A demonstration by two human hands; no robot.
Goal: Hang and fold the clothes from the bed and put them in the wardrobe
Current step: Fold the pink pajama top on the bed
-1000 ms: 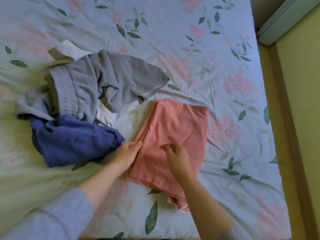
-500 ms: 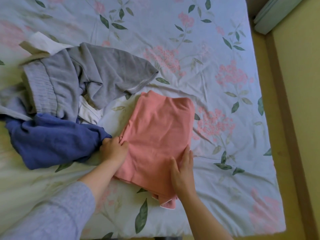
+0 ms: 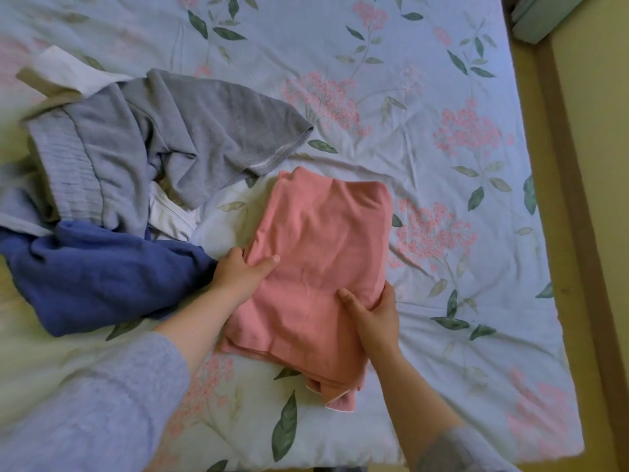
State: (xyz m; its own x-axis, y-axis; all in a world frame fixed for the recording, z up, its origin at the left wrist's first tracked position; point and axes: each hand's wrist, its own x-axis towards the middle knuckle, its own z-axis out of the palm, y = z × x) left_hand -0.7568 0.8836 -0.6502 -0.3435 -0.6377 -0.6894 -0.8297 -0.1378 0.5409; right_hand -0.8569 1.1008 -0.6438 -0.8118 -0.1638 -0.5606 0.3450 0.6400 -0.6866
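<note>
The folded pink garment [image 3: 323,253] is pinched at its side edges by the left hand [image 3: 240,274] and right hand [image 3: 374,313]; if lifted unevenly, its near layers could be shaken loose.

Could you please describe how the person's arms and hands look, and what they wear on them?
Both arms wear long sleeves of pale grey-blue knit. The left sleeve and the right sleeve end short of the wrists, so the forearms are bare. The left hand and right hand wear no gloves; no ring or watch shows.
</note>
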